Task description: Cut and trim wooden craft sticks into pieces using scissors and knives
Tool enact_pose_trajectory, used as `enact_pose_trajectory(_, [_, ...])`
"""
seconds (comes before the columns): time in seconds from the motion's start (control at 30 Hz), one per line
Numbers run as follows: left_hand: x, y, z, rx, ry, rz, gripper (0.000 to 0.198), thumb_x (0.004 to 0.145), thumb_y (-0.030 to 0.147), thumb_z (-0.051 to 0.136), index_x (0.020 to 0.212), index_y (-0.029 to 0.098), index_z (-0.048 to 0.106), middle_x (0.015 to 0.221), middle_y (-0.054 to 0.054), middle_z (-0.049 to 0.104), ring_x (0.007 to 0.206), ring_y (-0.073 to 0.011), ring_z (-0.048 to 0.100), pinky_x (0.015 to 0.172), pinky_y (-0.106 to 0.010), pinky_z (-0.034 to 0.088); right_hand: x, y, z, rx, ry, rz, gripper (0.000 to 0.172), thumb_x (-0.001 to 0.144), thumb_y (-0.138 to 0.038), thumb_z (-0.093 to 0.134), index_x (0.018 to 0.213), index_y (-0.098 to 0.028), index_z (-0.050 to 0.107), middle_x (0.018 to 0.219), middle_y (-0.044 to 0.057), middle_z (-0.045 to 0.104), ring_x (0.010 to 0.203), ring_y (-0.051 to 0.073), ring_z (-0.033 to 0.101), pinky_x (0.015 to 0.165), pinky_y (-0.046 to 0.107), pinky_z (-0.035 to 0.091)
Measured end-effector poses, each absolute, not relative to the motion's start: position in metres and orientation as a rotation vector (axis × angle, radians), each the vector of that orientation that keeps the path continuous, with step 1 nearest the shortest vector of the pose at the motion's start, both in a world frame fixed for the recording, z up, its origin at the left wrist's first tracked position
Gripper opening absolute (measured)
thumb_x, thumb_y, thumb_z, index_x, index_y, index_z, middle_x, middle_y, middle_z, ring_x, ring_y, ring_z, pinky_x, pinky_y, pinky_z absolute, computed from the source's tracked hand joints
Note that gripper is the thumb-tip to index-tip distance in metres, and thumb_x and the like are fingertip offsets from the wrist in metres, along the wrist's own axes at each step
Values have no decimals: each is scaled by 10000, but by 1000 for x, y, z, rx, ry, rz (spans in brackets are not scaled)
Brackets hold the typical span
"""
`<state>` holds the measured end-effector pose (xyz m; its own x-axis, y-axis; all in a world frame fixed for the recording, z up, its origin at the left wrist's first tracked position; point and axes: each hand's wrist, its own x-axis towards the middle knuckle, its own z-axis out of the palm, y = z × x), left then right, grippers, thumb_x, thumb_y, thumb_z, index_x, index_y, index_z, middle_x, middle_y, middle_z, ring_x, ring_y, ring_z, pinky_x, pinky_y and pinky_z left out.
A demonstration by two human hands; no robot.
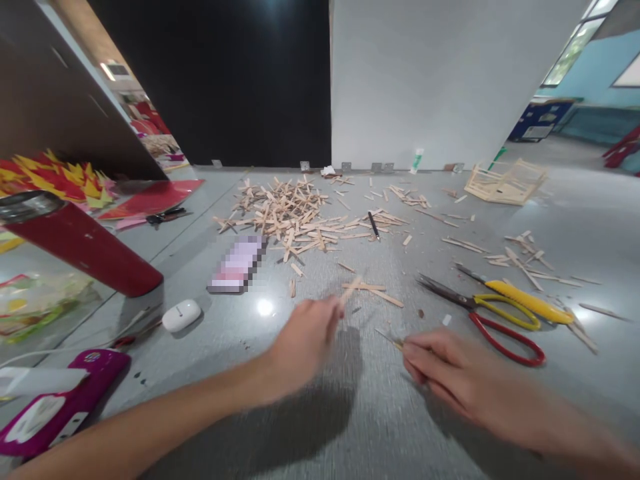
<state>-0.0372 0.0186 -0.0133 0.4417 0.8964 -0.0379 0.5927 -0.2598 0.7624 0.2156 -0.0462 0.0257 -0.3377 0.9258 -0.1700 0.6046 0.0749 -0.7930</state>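
My left hand [307, 337], blurred, is closed on a wooden craft stick [351, 289] that points up and away from its fingertips. My right hand [455, 373] pinches a thin pointed tool [389, 338] with a grey tip and a brass-coloured neck; its handle is hidden in the fingers, so its exact kind is unclear. The tool's tip is apart from the stick. A few loose sticks [385, 295] lie just beyond both hands. Right of them rest scissors [475, 305] with one yellow and one red handle, beside a yellow utility knife [530, 301].
A pile of craft sticks [290, 210] lies at the back, with a black pen [373, 225] nearby. A stick frame [507, 183] stands far right. On the left are a phone [237, 263], a white earbud case [181, 315], a red flask [95, 250] and a purple glue gun-like object [95, 377].
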Motion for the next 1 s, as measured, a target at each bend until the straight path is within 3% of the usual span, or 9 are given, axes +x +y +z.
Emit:
enact_pose_trajectory(0.17, [-41, 30, 17, 1828, 1027, 496, 401, 1140, 408, 424, 980, 176, 711, 631, 82, 366, 567, -133, 302, 558, -263, 274, 219, -54, 17, -1411, -2132, 499, 407, 1160, -403, 497, 795, -277, 627, 621, -33, 673, 527, 169, 652, 513, 283, 467])
enact_pose_trajectory(0.3, [-41, 12, 34, 1588, 796, 526, 353, 1159, 437, 467, 1106, 158, 678, 655, 106, 324, 581, -120, 260, 525, -245, 249, 219, -56, 3, -1277, -2209, 177, 249, 1202, -315, 474, 1027, -269, 644, 631, -64, 684, 463, 149, 644, 492, 293, 460])
enact_pose_trajectory(0.4, [-41, -1, 41, 1506, 770, 516, 330, 1150, 402, 509, 1321, 159, 651, 651, 114, 328, 586, -126, 272, 518, -243, 248, 220, -60, 4, -1150, -2243, -34, 231, 1231, -284, 420, 1259, -215, 638, 844, 13, 827, 624, 158, 775, 589, 269, 558])
enact_pose_trajectory(0.47, [-42, -4, 45, 1510, 790, 509, 338, 1147, 384, 515, 1370, 169, 651, 651, 113, 327, 586, -127, 277, 516, -243, 250, 221, -62, 9, -1108, -2273, -190, 276, 1239, -260, 396, 1336, -164, 636, 888, 51, 841, 659, 153, 793, 605, 255, 574])
enact_pose_trajectory(0.57, [-44, -2, 50, 1596, 830, 474, 286, 1153, 375, 512, 1192, 185, 721, 677, 91, 366, 604, -120, 305, 526, -241, 265, 225, -63, 15, -1097, -2314, -326, 293, 1219, -167, 425, 1391, -97, 651, 842, 57, 818, 621, 150, 763, 594, 264, 569])
enact_pose_trajectory(0.73, [-47, 13, 46, 1805, 877, 350, 345, 1154, 335, 507, 961, 179, 746, 667, 76, 420, 600, -107, 350, 554, -252, 277, 233, -63, 11, -978, -2461, -452, 490, 1143, 10, 402, 1615, -13, 532, 1047, 126, 860, 860, 214, 817, 775, 350, 595])
enact_pose_trajectory(0.83, [-48, 20, 41, 1862, 922, 308, 358, 1147, 334, 516, 899, 183, 724, 644, 76, 425, 589, -106, 359, 550, -261, 270, 235, -65, 3, -941, -2510, -658, 560, 1122, 34, 428, 1679, 7, 469, 1043, 128, 857, 884, 247, 807, 856, 412, 575])
enact_pose_trajectory(1.0, [-49, 19, 42, 1890, 965, 310, 331, 1122, 306, 542, 873, 183, 723, 630, 79, 437, 574, -103, 355, 541, -260, 267, 236, -67, 2, -963, -2419, -852, 480, 1080, 72, 511, 1538, 2, 637, 969, 111, 841, 830, 240, 783, 836, 413, 559])
